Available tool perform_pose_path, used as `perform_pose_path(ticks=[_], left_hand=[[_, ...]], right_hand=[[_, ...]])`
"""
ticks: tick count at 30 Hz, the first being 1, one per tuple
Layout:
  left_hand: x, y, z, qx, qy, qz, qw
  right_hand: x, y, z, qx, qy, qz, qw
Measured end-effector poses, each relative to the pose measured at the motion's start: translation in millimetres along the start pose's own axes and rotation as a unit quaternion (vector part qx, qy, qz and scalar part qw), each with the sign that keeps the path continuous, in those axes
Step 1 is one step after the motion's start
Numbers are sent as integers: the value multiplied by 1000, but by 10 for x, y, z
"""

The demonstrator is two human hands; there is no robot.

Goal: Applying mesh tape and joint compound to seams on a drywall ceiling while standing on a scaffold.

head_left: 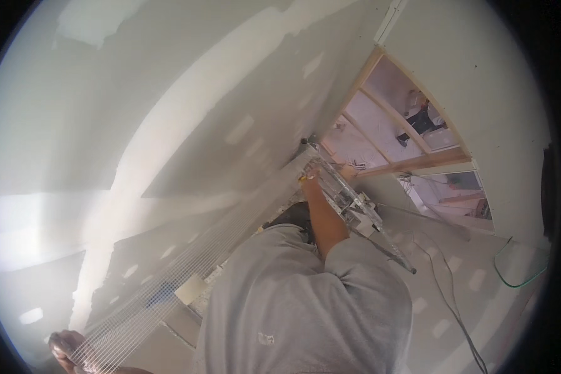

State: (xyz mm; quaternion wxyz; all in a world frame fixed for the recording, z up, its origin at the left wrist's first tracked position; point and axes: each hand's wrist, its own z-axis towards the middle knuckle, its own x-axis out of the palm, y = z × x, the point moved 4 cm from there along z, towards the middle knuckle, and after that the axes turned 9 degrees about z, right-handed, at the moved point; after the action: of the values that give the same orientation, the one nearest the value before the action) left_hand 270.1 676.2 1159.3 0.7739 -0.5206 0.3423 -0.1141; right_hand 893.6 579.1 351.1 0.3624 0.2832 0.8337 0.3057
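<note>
The plasterboard surface (187, 106) fills most of the frame, pale grey with broad bands of lighter filler crossing it from the upper middle down to the lower left. At the upper right a wood-framed opening (411, 163) shows another room beyond. A co-worker in a grey shirt (305, 305) takes up the lower middle, one bare forearm reaching up toward the centre, where the co-worker's hand (310, 177) presses against the board beside a metal ladder (355, 206). A long strip of white mesh tape (193, 262) runs diagonally from that hand down to the lower left corner, lying close along the board. A thin cable (449, 299) trails through the lower right, with a green loop of cord (517, 274) near the right rim. My left hand (68, 349) sits at the lower left edge, fingers curled round the near end of the mesh tape, grasping it. My right hand is out of the picture.
</note>
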Motion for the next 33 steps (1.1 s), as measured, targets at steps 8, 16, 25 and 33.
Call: perform_pose_path(ticks=[8,16,25,33], left_hand=[[-710,-460,-909,-9,-88,81,993],[-386,-154,-451,155,-197,203,947],[-758,520,-764,-79,-185,158,967],[-1233,1140,-1245,-239,-149,125,951]], right_hand=[[58,1458,-296,-239,-117,-61,962],[-1094,1805,838,-335,-119,7,935],[-2622,4035,356,-211,125,690,681],[-3612,5468,-420,-434,51,580,687]])
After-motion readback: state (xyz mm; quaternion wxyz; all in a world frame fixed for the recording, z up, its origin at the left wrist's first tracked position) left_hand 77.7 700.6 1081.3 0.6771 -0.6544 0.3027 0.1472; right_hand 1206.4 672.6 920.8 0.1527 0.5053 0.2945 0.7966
